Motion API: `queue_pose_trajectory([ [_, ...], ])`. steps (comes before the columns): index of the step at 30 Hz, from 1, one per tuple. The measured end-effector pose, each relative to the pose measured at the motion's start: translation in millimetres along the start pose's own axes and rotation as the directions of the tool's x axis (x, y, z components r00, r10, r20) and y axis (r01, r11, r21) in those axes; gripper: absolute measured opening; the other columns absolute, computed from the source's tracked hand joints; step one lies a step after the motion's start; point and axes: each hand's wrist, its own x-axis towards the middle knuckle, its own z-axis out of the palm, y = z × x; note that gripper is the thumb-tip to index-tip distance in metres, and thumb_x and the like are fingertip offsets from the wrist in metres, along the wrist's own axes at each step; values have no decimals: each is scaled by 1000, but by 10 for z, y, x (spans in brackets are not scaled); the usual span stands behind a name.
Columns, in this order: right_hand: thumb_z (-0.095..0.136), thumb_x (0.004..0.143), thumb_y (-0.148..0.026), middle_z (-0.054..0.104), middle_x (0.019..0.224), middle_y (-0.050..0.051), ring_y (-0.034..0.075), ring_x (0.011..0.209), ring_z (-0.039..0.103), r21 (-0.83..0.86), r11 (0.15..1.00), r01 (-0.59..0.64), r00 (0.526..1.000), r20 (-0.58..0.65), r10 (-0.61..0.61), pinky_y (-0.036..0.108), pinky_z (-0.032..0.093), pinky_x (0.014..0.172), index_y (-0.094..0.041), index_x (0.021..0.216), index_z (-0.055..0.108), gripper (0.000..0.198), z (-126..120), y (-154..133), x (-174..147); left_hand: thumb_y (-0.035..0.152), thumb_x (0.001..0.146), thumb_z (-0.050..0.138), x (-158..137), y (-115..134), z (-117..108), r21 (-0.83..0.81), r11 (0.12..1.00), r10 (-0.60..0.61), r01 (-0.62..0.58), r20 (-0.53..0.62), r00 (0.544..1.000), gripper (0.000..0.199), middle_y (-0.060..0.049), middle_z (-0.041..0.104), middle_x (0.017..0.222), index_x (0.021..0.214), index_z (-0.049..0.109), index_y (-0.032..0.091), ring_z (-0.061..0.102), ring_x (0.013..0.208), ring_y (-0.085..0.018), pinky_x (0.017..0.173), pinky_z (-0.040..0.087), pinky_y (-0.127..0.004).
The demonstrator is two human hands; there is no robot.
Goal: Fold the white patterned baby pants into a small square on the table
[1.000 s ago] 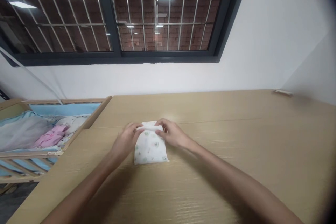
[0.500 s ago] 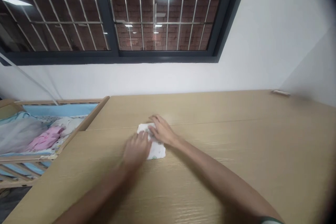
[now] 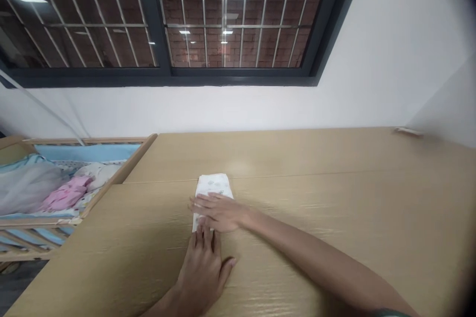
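A folded white cloth (image 3: 213, 183) with small printed figures lies flat on the wooden tabletop (image 3: 316, 247), its long side running away from me. Across its middle rests my right hand (image 3: 219, 213), palm down with fingers stretched out to the left. My left hand (image 3: 203, 267) is flat on the wood just nearer to me, thumb spread, its fingertips at the cloth's near edge and beside the right hand's heel. Neither hand grips anything. The cloth's middle is hidden under the right hand.
A wooden crib (image 3: 128, 163) with pale blue lining stands against the table's left side, holding bedding and a pink cloth (image 3: 67, 193). Behind the table is a white wall (image 3: 238, 109) with a barred window (image 3: 238, 77). A small flat object (image 3: 408, 132) lies at the far right corner.
My right hand has come nearer and flattened over the cloth. The left hand has drawn back toward me off most of it, fingers straightened. The cloth now looks narrower and longer.
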Motion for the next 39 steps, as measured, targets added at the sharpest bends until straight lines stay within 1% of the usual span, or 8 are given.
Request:
queue_pose_trajectory([
  [10,22,105,-50,15,165,2,20,153,9,-182,979,-94,994,-78,81,42,5,124,-24,160,20,61,-294,648,281,49,92,53,-75,5,103,-13,1000,-20,19,-101,995,65,-35,52,134,133,54,-1,57,118,-46,89,52,-55],
  [15,31,104,-42,23,164,12,24,152,15,-280,955,-93,969,-246,22,45,12,122,-15,157,27,59,-315,510,183,32,95,47,26,-293,70,-159,986,34,-46,-79,996,39,-23,66,120,122,61,7,66,108,-34,84,57,-46],
  [18,38,102,-37,44,150,17,30,138,38,-278,946,-169,937,-344,66,49,29,112,-15,143,48,47,-412,242,-18,26,97,46,86,-666,42,-316,946,58,-69,-45,997,26,-10,71,107,113,64,17,67,99,-25,85,57,-40],
  [21,44,100,-45,62,121,14,28,113,56,-174,962,-210,950,-268,159,43,42,98,-16,122,62,40,-545,-83,-293,29,97,49,107,-956,61,-383,919,94,-95,-21,995,22,-8,68,110,111,64,20,63,104,-24,91,54,-41],
  [25,66,80,-63,62,115,13,29,100,61,-126,960,-250,968,-11,250,38,49,82,-16,118,61,61,-610,-377,-572,21,100,39,124,-1039,153,-381,911,155,-157,-37,987,26,-8,67,108,105,64,19,62,98,-22,87,53,-39],
  [30,66,80,-26,64,108,14,29,96,62,-286,918,-273,957,12,289,37,47,81,-15,102,64,25,-499,-415,-593,28,103,32,189,-1016,134,-475,880,-14,12,1,1000,33,-7,67,97,98,63,19,62,91,-21,87,51,-38],
  [34,47,87,-17,68,89,9,22,76,62,-124,931,-345,936,-123,330,30,43,65,-17,99,65,21,-523,-353,-550,41,103,36,220,-1119,-22,-663,730,-101,166,134,986,33,-5,66,102,101,62,22,61,98,-21,90,50,-36],
  [39,49,89,-21,66,76,1,16,66,58,244,909,-336,933,-43,357,25,40,59,-19,100,66,20,-634,-207,-562,53,91,58,237,-1191,-88,-757,594,-109,270,257,960,41,-6,66,120,119,63,23,59,112,-27,98,47,-38],
])
